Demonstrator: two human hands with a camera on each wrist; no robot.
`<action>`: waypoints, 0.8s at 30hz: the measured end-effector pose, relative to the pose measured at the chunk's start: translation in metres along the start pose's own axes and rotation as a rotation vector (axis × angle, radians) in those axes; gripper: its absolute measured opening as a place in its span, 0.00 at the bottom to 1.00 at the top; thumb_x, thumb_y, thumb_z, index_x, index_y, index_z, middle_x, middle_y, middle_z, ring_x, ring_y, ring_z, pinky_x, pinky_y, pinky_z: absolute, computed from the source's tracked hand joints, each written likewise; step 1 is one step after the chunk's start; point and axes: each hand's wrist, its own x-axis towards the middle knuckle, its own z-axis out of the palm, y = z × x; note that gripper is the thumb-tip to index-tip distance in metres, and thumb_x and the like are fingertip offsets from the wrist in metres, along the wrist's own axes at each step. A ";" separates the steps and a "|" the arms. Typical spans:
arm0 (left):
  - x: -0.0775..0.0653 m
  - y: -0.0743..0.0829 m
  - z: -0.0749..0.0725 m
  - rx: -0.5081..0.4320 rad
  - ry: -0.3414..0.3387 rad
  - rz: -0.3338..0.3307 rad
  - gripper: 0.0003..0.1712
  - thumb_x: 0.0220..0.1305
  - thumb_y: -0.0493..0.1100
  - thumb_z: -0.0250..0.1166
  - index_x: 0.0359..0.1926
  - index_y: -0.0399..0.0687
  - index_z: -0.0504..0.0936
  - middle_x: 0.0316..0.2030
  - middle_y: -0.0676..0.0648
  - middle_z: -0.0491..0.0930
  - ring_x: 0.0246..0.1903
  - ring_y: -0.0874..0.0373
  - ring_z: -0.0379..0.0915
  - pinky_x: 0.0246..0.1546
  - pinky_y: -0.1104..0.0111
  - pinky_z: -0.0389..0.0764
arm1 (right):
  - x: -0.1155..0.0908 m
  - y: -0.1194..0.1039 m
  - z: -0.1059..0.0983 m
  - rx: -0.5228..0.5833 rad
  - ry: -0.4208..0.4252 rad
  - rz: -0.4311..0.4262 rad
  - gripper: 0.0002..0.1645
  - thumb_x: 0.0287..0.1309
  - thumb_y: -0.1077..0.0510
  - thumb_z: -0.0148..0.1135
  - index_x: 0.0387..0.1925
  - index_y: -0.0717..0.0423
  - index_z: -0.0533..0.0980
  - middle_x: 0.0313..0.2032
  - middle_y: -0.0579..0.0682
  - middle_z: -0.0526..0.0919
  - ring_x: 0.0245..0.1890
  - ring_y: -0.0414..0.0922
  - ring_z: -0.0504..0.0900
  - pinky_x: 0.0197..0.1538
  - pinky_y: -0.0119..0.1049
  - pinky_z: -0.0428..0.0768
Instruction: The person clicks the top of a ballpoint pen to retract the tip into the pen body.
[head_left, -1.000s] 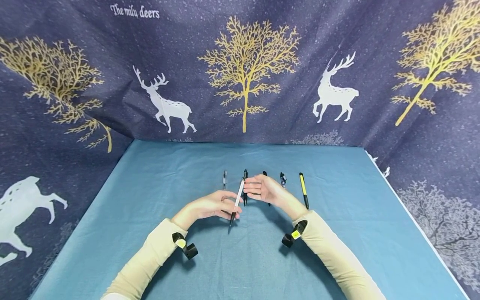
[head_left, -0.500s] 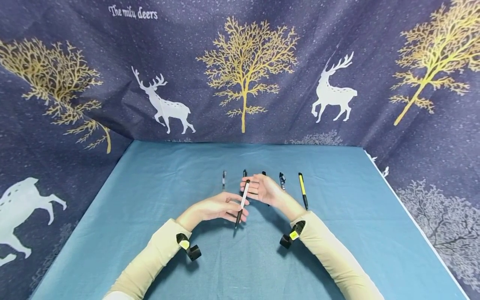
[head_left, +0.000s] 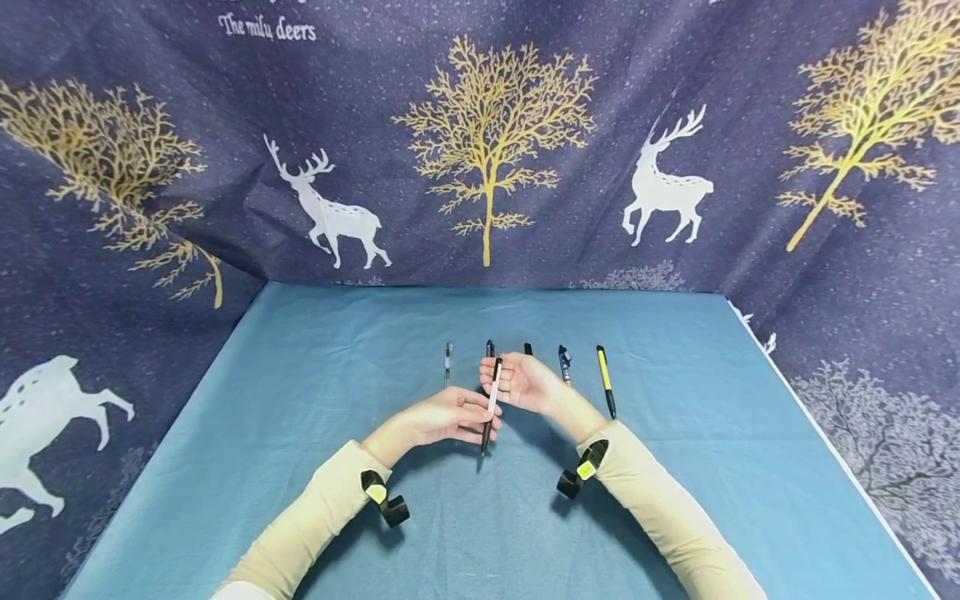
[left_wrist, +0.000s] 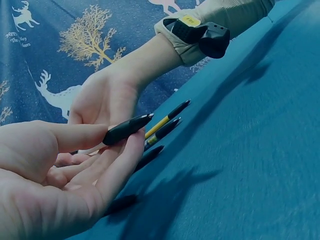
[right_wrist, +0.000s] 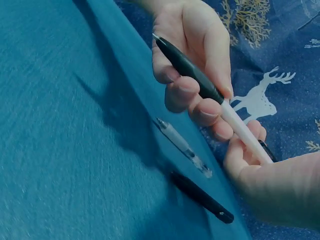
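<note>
A white-and-black ballpoint pen (head_left: 494, 388) slants above the table, its pointed black end low and toward the person. My left hand (head_left: 444, 416) pinches it between thumb and fingers near the middle, as the right wrist view shows on the pen's black grip section (right_wrist: 187, 67). Just behind the pen's upper end is my right hand (head_left: 531, 385), palm turned toward the pen and fingers loosely extended; its fingers overlap the white barrel in the head view. In the left wrist view the pen's upper part is mostly hidden behind the left fingers.
A row of pens lies on the blue cloth (head_left: 360, 350) beyond the hands: a clear pen (head_left: 447, 360), a black pen (head_left: 490, 347), another black one (head_left: 528, 348), a patterned pen (head_left: 565, 363) and a yellow-and-black pen (head_left: 605, 377). A printed curtain (head_left: 420, 167) hangs behind.
My left hand has moved right with the pen, bringing the pen's upper end in front of the right hand's fingers. The pen stands slightly steeper. The right hand has barely moved.
</note>
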 end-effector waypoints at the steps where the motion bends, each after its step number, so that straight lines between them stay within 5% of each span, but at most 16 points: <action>1: 0.000 0.000 0.001 -0.002 0.006 -0.003 0.23 0.73 0.36 0.52 0.62 0.23 0.67 0.41 0.49 0.83 0.43 0.58 0.82 0.55 0.59 0.81 | 0.000 0.000 0.000 0.011 -0.009 0.017 0.21 0.76 0.55 0.29 0.52 0.62 0.67 0.39 0.49 0.82 0.43 0.41 0.79 0.51 0.31 0.79; 7: 0.001 -0.003 0.005 -0.015 0.022 -0.047 0.20 0.73 0.38 0.53 0.58 0.25 0.73 0.40 0.46 0.83 0.41 0.60 0.82 0.53 0.62 0.82 | 0.001 0.001 0.005 0.079 -0.050 0.104 0.25 0.77 0.51 0.27 0.43 0.59 0.70 0.38 0.50 0.80 0.41 0.41 0.79 0.52 0.33 0.79; 11: 0.001 -0.003 0.007 -0.024 0.032 -0.059 0.18 0.73 0.39 0.53 0.54 0.29 0.76 0.37 0.48 0.83 0.38 0.61 0.81 0.53 0.61 0.82 | 0.002 0.002 0.009 0.110 -0.071 0.117 0.27 0.77 0.48 0.26 0.37 0.57 0.71 0.33 0.49 0.79 0.35 0.40 0.77 0.44 0.29 0.77; 16: 0.000 0.002 0.008 -0.049 0.016 -0.048 0.20 0.75 0.38 0.49 0.57 0.24 0.70 0.36 0.49 0.83 0.38 0.60 0.82 0.54 0.58 0.82 | 0.005 0.001 0.014 0.137 -0.107 0.118 0.30 0.76 0.44 0.21 0.31 0.54 0.67 0.26 0.45 0.73 0.25 0.37 0.68 0.33 0.25 0.68; 24: -0.001 0.002 0.007 -0.098 -0.013 -0.022 0.24 0.75 0.37 0.47 0.62 0.18 0.61 0.40 0.47 0.85 0.41 0.57 0.84 0.55 0.57 0.81 | 0.006 0.000 0.018 0.209 -0.093 0.122 0.27 0.76 0.44 0.22 0.25 0.50 0.60 0.19 0.41 0.62 0.20 0.37 0.58 0.31 0.27 0.61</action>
